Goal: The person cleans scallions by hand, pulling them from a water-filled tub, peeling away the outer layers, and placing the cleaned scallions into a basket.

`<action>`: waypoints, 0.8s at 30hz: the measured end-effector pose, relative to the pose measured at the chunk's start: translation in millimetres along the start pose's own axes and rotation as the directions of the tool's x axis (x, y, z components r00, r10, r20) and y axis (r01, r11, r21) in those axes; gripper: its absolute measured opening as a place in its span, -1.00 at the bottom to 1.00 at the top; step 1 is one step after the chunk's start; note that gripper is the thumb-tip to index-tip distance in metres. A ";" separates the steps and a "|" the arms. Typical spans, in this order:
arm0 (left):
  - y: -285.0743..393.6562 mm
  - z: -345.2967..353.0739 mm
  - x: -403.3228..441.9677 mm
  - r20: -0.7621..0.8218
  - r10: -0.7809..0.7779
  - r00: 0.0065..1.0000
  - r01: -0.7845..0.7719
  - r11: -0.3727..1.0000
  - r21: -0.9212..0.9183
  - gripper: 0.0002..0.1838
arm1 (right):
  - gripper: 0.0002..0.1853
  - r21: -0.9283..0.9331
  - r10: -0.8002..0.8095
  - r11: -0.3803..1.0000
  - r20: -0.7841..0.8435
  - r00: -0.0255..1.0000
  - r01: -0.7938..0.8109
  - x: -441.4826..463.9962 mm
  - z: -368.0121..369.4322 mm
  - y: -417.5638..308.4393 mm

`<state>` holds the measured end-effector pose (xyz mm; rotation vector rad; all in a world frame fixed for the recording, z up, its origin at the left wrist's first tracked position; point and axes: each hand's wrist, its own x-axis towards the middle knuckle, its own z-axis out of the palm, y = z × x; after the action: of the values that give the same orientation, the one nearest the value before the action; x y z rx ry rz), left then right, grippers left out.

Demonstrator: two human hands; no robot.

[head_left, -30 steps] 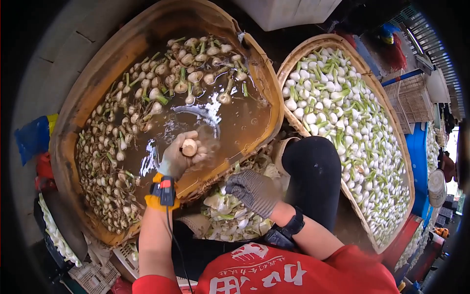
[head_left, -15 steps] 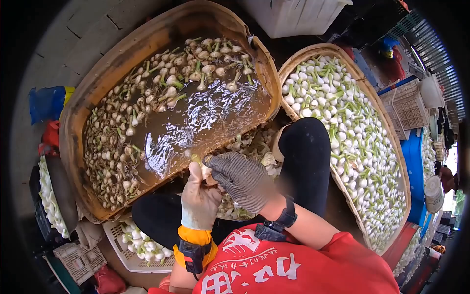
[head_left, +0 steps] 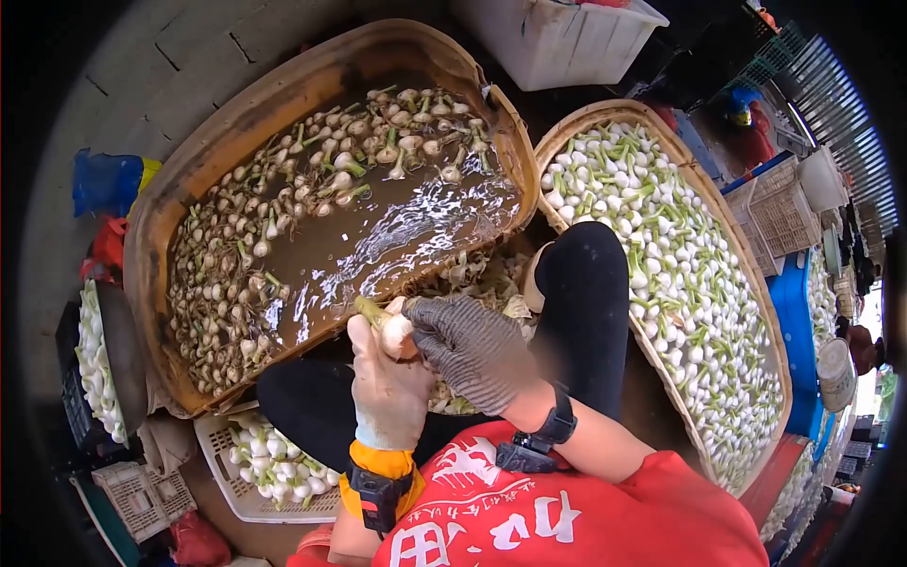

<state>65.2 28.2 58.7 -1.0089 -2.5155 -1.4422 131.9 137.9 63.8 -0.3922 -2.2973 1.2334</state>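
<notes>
A garlic bulb [head_left: 397, 336] with a short green stem is held over the near rim of a brown tub. My left hand [head_left: 391, 397], in a pale work glove, is closed round its lower side, the thumb up along the stem. My right hand [head_left: 470, 352], in a grey striped glove, has its fingers curled against the bulb's right side; its fingertips are partly hidden. Beyond my hands, the brown tub [head_left: 151, 227] holds murky water with several unpeeled garlic bulbs [head_left: 222, 283] afloat. Loose peelings [head_left: 472, 283] lie below, between my knees.
At right stands a long tub [head_left: 557, 213] full of white garlic bulbs [head_left: 690, 274]. A white basket [head_left: 222, 472] of cleaned bulbs sits by my left knee. A white bin [head_left: 567, 42] is at the back, with a blue tub [head_left: 795, 331] and crates [head_left: 775, 213] far right.
The garlic bulb has tilted into clearer view, its green stem now pointing up and left. My right hand has shifted slightly right and down. The whole view has moved a little.
</notes>
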 end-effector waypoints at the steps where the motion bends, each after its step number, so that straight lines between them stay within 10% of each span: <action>1: -16.6 2.6 -7.3 0.070 -0.018 0.997 0.025 0.994 -0.104 -0.46 | -0.67 -0.019 0.016 1.000 0.056 0.998 -0.015 2.2 0.2 0.1; 4: -21.4 -1.9 -9.0 0.103 0.069 0.992 -0.053 0.987 -0.153 -0.28 | -0.68 -0.056 0.010 0.998 0.089 0.996 -0.005 0.7 8.7 2.1; 5: -20.7 -2.9 -9.5 0.203 -0.304 0.931 0.359 0.652 -0.668 -0.32 | -0.69 -0.067 -0.010 0.998 0.070 0.998 0.015 -0.2 11.3 1.6; 6: -19.6 -4.7 -9.9 0.476 -0.493 0.728 0.526 -0.044 -0.850 -0.35 | -0.69 -0.067 -0.014 0.998 0.072 0.997 0.018 -0.7 11.9 -0.4; 7: -16.8 -9.1 -9.6 0.474 -0.495 0.728 0.525 -0.043 -0.850 -0.35 | -0.67 -0.056 -0.003 0.998 0.070 0.998 0.007 -1.4 11.5 -4.7; 9: -7.7 -19.9 -4.3 0.364 -0.221 0.905 0.375 0.817 -0.437 -0.44 | -0.66 -0.046 0.008 0.999 0.065 0.998 -0.005 0.6 3.8 -17.2; 10: -4.5 -25.5 -1.5 0.366 -0.218 0.905 0.374 0.818 -0.437 -0.44 | -0.66 0.031 0.079 0.996 0.086 0.993 -0.082 2.6 -5.7 -25.8; 12: -3.8 -39.3 0.6 0.719 -0.185 0.670 0.732 0.002 -0.681 -0.67 | -0.69 0.111 0.075 0.991 0.015 0.997 -0.076 6.1 -14.7 -20.8; 13: -14.6 -43.4 -2.2 0.783 -0.056 0.619 0.776 -0.107 -0.621 -0.57 | -0.69 0.057 0.088 0.995 -0.023 0.996 -0.086 17.8 -21.4 -17.9; 19: -15.7 -46.2 -14.3 0.736 -0.019 0.676 0.709 -0.254 -0.658 -0.30 | -0.69 -0.344 -0.177 0.939 -0.459 0.871 0.010 96.1 -55.4 59.1; 22: -10.5 -47.9 -15.4 0.732 -0.073 0.678 0.676 -0.328 -0.659 -0.36 | -0.75 -0.197 0.097 0.971 -0.187 0.978 -0.134 68.8 -38.6 46.0; 24: -15.4 -40.8 -22.2 0.638 -0.159 0.754 0.652 0.060 -0.756 -0.51 | -0.76 -0.048 0.052 0.998 0.029 0.998 -0.051 36.2 -17.6 35.5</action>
<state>63.6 -20.7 61.7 -0.5110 -1.8074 -3.6862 112.1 186.5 52.9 -0.4545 -2.3594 1.2198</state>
